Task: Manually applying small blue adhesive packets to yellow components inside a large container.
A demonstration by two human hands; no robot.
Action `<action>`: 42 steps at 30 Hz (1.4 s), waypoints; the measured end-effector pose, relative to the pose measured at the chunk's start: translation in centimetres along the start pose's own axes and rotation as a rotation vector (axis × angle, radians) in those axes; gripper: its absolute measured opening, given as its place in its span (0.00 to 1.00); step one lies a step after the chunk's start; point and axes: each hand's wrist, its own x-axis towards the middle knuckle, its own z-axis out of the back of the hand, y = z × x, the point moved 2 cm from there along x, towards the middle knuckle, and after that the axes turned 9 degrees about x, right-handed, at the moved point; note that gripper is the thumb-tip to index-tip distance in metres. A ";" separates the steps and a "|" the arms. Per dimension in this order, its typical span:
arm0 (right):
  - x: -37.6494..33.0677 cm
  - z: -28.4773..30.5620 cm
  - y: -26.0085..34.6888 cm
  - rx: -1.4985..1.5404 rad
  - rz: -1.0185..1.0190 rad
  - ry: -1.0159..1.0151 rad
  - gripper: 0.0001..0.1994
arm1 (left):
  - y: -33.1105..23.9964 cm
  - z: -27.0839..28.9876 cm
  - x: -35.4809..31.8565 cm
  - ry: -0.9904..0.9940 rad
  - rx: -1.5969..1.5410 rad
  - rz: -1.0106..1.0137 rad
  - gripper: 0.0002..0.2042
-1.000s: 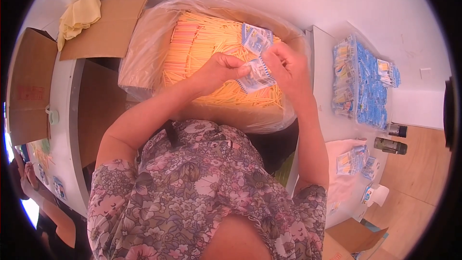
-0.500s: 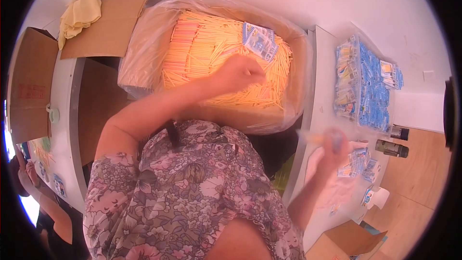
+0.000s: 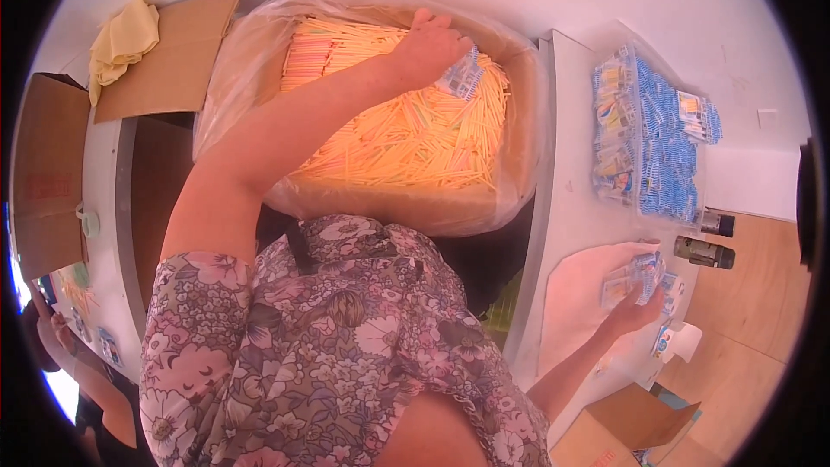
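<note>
A large carton (image 3: 389,203) lined with clear plastic stands in front of me, filled with thin yellow and pink sticks (image 3: 415,138). My left hand (image 3: 430,50) reaches over its far side, fingers curled onto the edge of a clear packet with blue stripes (image 3: 464,78) that rests on the sticks. Off to the right, my right hand (image 3: 635,311) is above a pink cloth (image 3: 571,294), its fingers closed at a blue-and-clear packet (image 3: 647,270). Other such packets lie under and beside it, partly hidden by the hand.
A clear bin (image 3: 661,138) full of blue packets stands on the right table, near two dark cylinders (image 3: 705,251). An open carton (image 3: 635,424) is at lower right. On the left are a brown carton (image 3: 52,182), a yellow cloth (image 3: 125,39) and another person's arm (image 3: 95,380).
My left hand has moved up and away to the striped packet on the sticks. My right hand, which held up a packet with yellow content, has come down to the packets on the cloth.
</note>
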 end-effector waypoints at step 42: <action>2.0 -11.2 41.0 0.484 0.753 1.017 0.12 | 5.0 4.0 -13.2 0.110 -1.292 0.692 0.10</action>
